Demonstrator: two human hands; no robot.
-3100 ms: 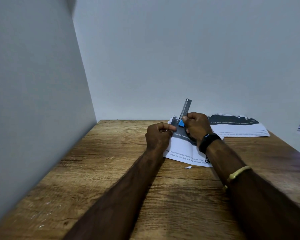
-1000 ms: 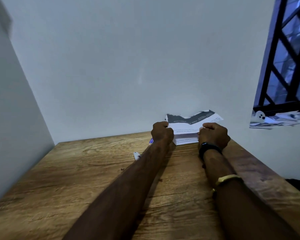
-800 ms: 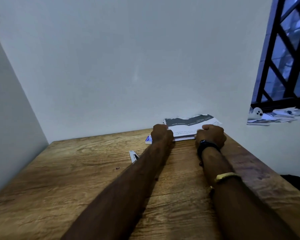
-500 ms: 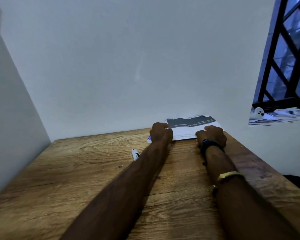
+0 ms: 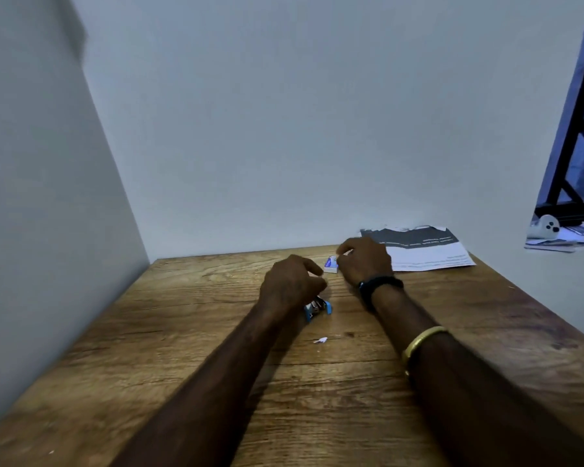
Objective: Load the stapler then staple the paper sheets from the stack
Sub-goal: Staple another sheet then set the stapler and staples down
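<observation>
A small blue stapler (image 5: pixel 318 308) lies on the wooden table (image 5: pixel 189 335), partly hidden under my left hand (image 5: pixel 292 284). That hand's fingers are curled above it; whether they grip it is hidden. My right hand (image 5: pixel 364 261) reaches just beyond and pinches a small white and blue staple box (image 5: pixel 331 264) by its right end. The stack of printed paper sheets (image 5: pixel 425 252) lies flat at the back right against the wall, to the right of my right hand and untouched.
A tiny white paper scrap (image 5: pixel 320 340) lies on the table in front of the stapler. Walls close the table on the left and at the back. A window sill with papers and a white object (image 5: pixel 547 227) is at far right.
Both hands have let go of the paper stack and moved left and nearer. My left hand has come down over the stapler, and my right hand has gone to the staple box.
</observation>
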